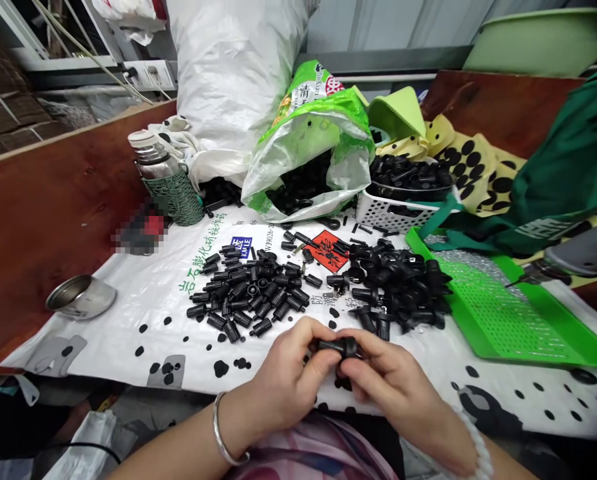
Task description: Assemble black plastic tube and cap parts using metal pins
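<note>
Between both hands, just above the table's front edge, is a small black plastic part with a wider ring-like end. My left hand pinches its narrower side between thumb and fingers. On the wider end my right hand closes its thumb and fingertips. Behind my left hand lies a pile of black cylindrical plastic pieces. Farther right is a heap of black plastic parts with wider caps. The fingers cover some of the held part, so its exact kind does not show.
A green perforated tray with small metal pieces stands right, near a power screwdriver. Behind are an open green-white bag and a white basket of black parts. A metal cup and flask stand left.
</note>
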Action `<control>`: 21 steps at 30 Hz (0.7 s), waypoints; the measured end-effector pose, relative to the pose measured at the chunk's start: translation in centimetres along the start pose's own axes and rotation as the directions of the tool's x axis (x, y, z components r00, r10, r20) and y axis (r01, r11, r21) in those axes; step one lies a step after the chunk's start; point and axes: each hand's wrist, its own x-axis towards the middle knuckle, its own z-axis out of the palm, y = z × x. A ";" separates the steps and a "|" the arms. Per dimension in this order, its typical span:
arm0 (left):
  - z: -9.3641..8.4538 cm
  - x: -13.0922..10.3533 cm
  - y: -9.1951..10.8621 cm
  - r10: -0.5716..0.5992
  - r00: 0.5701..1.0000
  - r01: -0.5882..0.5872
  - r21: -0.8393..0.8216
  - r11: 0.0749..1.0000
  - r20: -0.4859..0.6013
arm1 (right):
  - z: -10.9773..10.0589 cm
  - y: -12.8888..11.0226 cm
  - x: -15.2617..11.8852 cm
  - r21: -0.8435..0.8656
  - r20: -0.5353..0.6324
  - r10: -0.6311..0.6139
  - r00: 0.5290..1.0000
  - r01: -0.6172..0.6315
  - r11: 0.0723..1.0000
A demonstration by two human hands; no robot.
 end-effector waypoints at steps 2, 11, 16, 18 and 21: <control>-0.1 -0.3 -0.1 0.209 0.976 -0.219 0.269 0.938 0.067 | 0.4 0.2 0.1 0.291 0.173 0.261 0.950 -0.302 0.908; 0.2 0.4 -0.7 -0.062 0.998 0.063 -0.065 0.996 0.019 | -1.2 0.4 -0.6 -0.034 0.081 0.194 0.978 -0.192 0.981; 0.2 0.5 -0.6 -0.138 0.990 0.134 -0.214 0.968 -0.002 | -0.9 0.3 -0.5 -0.224 -0.072 -0.104 0.992 0.086 0.971; -0.1 0.3 -0.6 0.061 0.998 -0.060 0.054 0.997 -0.024 | -0.4 0.5 -0.4 -0.085 -0.031 -0.010 0.999 0.008 0.996; -0.4 -0.2 -0.7 0.381 0.924 -0.360 0.401 0.842 0.030 | 0.3 0.7 -0.2 0.221 0.166 0.261 0.951 -0.294 0.930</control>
